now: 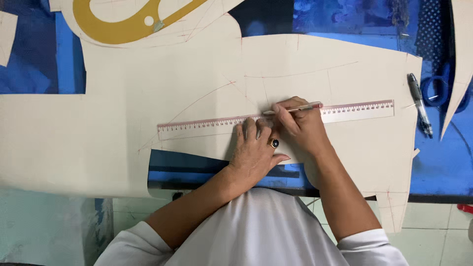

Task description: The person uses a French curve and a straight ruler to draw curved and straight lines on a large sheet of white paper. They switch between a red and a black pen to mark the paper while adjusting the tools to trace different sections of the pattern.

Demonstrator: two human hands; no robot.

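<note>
Two hands met mid-table: the left hand (pixel 254 148) pressed flat, fingers spread, on a long clear ruler (pixel 207 125); the right hand (pixel 300 125) pinched a slim pen (pixel 294 109) along its edge, over smooth cream pattern paper (pixel 123 118). Beyond lay a yellow curved template (pixel 113 27).

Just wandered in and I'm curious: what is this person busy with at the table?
The left hand presses a long clear ruler flat on a big cream paper pattern. The right hand holds a pen with its tip at the ruler's edge. Another pen and blue scissors lie to the right on the blue table.
</note>
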